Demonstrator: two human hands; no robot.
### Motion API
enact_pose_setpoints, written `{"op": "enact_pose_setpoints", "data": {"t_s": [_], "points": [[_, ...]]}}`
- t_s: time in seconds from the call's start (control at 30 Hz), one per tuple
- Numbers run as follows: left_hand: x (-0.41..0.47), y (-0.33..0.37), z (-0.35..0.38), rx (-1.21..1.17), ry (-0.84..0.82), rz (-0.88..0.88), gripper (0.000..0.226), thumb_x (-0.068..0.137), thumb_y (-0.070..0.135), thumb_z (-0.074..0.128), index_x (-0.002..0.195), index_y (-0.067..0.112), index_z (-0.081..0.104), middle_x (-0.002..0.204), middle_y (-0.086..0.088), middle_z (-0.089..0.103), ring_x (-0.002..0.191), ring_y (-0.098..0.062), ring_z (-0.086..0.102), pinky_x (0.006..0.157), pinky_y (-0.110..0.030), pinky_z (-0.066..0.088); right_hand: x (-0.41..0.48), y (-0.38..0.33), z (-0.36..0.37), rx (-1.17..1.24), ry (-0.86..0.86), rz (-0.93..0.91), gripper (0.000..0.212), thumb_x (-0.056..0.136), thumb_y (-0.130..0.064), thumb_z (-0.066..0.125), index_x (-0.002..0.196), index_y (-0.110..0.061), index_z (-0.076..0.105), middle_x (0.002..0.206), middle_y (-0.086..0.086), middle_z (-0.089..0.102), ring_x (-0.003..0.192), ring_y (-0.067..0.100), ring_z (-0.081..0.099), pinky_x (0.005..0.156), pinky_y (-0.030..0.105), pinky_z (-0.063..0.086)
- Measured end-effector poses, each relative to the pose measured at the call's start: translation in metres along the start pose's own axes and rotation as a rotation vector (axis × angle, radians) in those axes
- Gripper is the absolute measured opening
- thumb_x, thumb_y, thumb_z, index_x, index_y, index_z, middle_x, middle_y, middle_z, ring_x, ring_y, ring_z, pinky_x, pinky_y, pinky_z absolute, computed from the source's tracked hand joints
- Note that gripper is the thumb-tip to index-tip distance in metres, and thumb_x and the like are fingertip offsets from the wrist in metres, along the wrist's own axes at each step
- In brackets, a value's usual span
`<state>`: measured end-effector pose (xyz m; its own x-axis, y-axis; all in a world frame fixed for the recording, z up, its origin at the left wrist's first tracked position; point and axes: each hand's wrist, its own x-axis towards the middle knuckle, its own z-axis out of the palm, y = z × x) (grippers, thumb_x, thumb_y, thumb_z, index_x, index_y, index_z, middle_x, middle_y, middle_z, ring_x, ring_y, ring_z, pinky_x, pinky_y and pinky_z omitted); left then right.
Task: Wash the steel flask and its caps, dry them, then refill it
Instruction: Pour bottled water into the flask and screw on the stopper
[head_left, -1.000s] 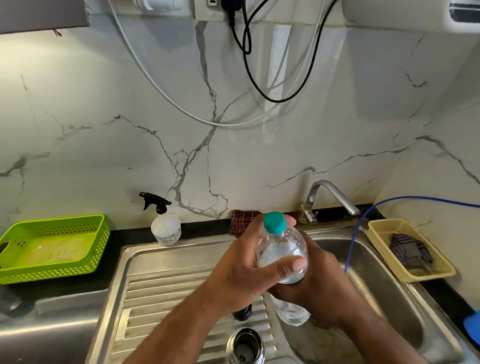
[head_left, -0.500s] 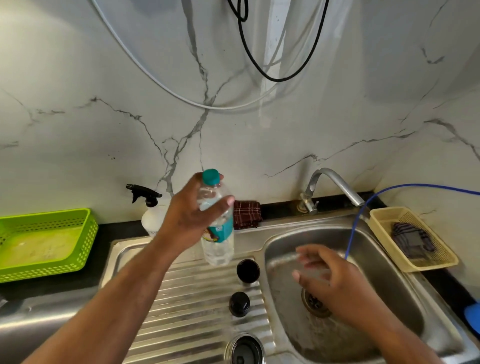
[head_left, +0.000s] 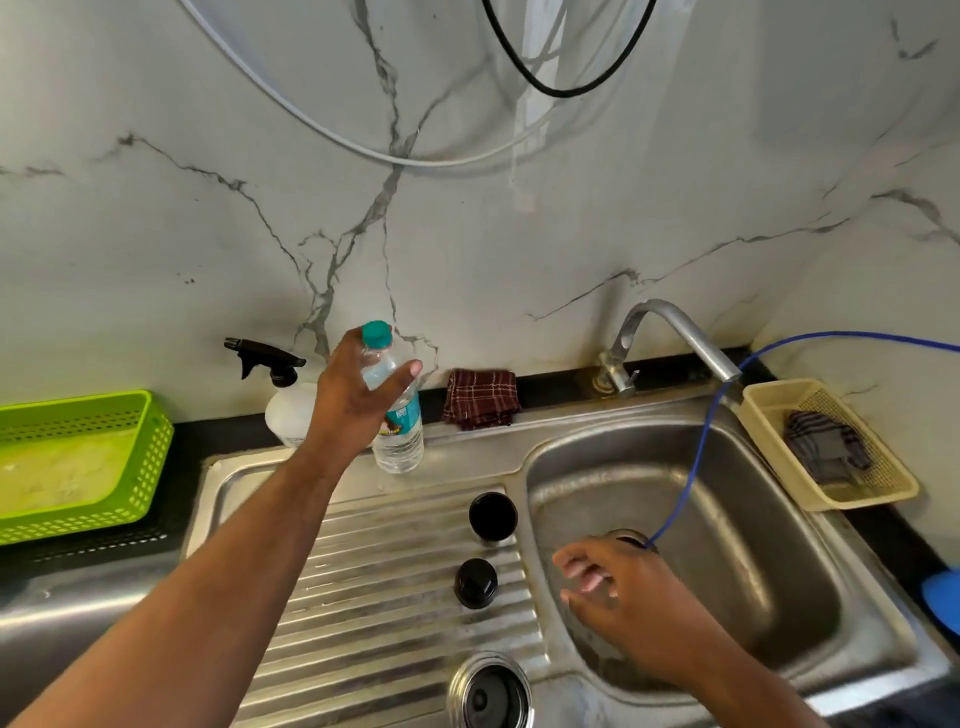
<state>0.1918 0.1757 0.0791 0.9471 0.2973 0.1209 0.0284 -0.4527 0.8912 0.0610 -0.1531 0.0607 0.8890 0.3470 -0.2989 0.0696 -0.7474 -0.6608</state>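
Note:
The steel flask (head_left: 490, 691) stands open-mouthed at the front of the ribbed drainboard (head_left: 384, 587). Two black caps sit on the drainboard beside the basin, one farther back (head_left: 492, 516) and one nearer (head_left: 475, 583). My left hand (head_left: 353, 402) grips a clear plastic water bottle (head_left: 397, 421) with a teal cap, its base at the back of the drainboard. My right hand (head_left: 618, 587) hovers over the sink basin (head_left: 727, 545) with fingers loosely spread, holding nothing.
A white spray bottle (head_left: 285, 400) and a folded checked cloth (head_left: 480, 397) stand at the back. A green basket (head_left: 78, 462) is on the left counter. The tap (head_left: 670, 332), a blue hose (head_left: 691, 467) and a beige basket (head_left: 826, 447) holding a cloth are on the right.
Both hands held the water bottle over the sink. My left hand carried it back left to the drainboard's rear, and my right hand let go and stayed low over the basin.

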Motion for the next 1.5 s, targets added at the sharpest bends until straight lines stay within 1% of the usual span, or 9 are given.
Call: {"op": "enact_pose_setpoints", "data": {"t_s": [0.17,0.33,0.43,0.53,0.6,0.83,0.97,1.1,1.5], "points": [[-0.005,0.007,0.003,-0.016,-0.006,-0.011,0.069,0.085,0.044,0.079,0.141,0.022,0.045,0.128,0.005,0.053,0.123,-0.015,0.052,0.100,-0.038,0.051,0.034,-0.015,0.037,-0.221,-0.197,-0.098,0.058,0.095,-0.035,0.066,0.146,-0.049,0.042,0.145,-0.023,0.043,0.122,-0.002,0.051,0.104,0.027,0.046],[-0.021,0.006,-0.004,-0.011,0.007,0.010,0.111,0.063,0.059,0.083,0.154,0.031,0.026,0.159,0.000,0.031,0.144,-0.019,0.034,0.115,-0.036,0.037,0.063,-0.018,0.074,-0.487,-0.319,-0.121,0.079,0.096,-0.021,0.063,0.156,-0.049,0.020,0.163,-0.010,0.020,0.135,0.020,0.048,0.097,0.038,0.051],[-0.040,-0.006,-0.009,0.040,0.004,0.011,0.111,0.064,0.054,0.086,0.155,0.036,0.025,0.161,0.003,0.028,0.145,-0.014,0.030,0.114,-0.034,0.034,0.071,-0.014,0.091,-0.575,-0.354,-0.128,0.084,0.094,-0.015,0.062,0.152,-0.055,0.016,0.163,-0.005,0.019,0.132,0.027,0.051,0.092,0.046,0.055],[-0.050,-0.016,-0.012,-0.032,-0.020,0.007,0.070,0.080,0.038,0.084,0.139,0.036,0.045,0.136,0.014,0.052,0.122,-0.004,0.054,0.109,-0.042,0.051,0.075,-0.015,0.101,-0.555,-0.312,-0.097,0.074,0.095,-0.015,0.057,0.150,-0.053,0.024,0.159,-0.003,0.027,0.126,0.029,0.056,0.092,0.050,0.055],[-0.051,-0.015,-0.012,-0.063,-0.045,0.014,0.057,0.083,0.039,0.082,0.130,0.039,0.051,0.122,0.022,0.056,0.115,-0.003,0.057,0.104,-0.042,0.054,0.077,-0.016,0.105,-0.536,-0.286,-0.077,0.067,0.097,-0.017,0.056,0.150,-0.048,0.028,0.157,-0.002,0.031,0.124,0.030,0.058,0.094,0.050,0.055],[-0.041,-0.001,-0.005,-0.034,-0.053,-0.002,0.032,0.091,0.035,0.074,0.116,0.028,0.054,0.107,0.014,0.061,0.103,-0.010,0.062,0.097,-0.037,0.057,0.076,-0.014,0.105,-0.497,-0.273,-0.049,0.061,0.098,-0.022,0.058,0.148,-0.045,0.032,0.155,-0.003,0.032,0.122,0.029,0.059,0.095,0.049,0.055],[-0.033,0.005,-0.003,0.014,-0.067,-0.050,0.037,0.091,0.035,0.074,0.120,0.024,0.054,0.117,0.002,0.064,0.110,-0.020,0.062,0.094,-0.037,0.056,0.074,-0.008,0.101,-0.471,-0.263,-0.044,0.063,0.097,-0.023,0.059,0.149,-0.046,0.033,0.157,-0.004,0.032,0.125,0.027,0.058,0.097,0.046,0.055],[-0.031,0.006,-0.004,0.078,-0.041,-0.044,0.058,0.086,0.045,0.077,0.132,0.024,0.049,0.126,0.001,0.060,0.112,-0.016,0.057,0.087,-0.027,0.048,0.071,-0.005,0.099,-0.446,-0.252,-0.046,0.063,0.097,-0.025,0.060,0.150,-0.045,0.033,0.157,-0.005,0.034,0.126,0.025,0.057,0.100,0.043,0.053],[-0.037,-0.003,-0.009,0.022,-0.007,0.057,0.090,0.074,0.043,0.087,0.146,0.028,0.034,0.148,0.004,0.044,0.131,-0.011,0.043,0.107,-0.034,0.048,0.060,0.002,0.093,-0.326,-0.193,-0.049,0.065,0.093,-0.030,0.063,0.149,-0.048,0.035,0.154,-0.012,0.038,0.132,0.017,0.053,0.104,0.039,0.050]]}}
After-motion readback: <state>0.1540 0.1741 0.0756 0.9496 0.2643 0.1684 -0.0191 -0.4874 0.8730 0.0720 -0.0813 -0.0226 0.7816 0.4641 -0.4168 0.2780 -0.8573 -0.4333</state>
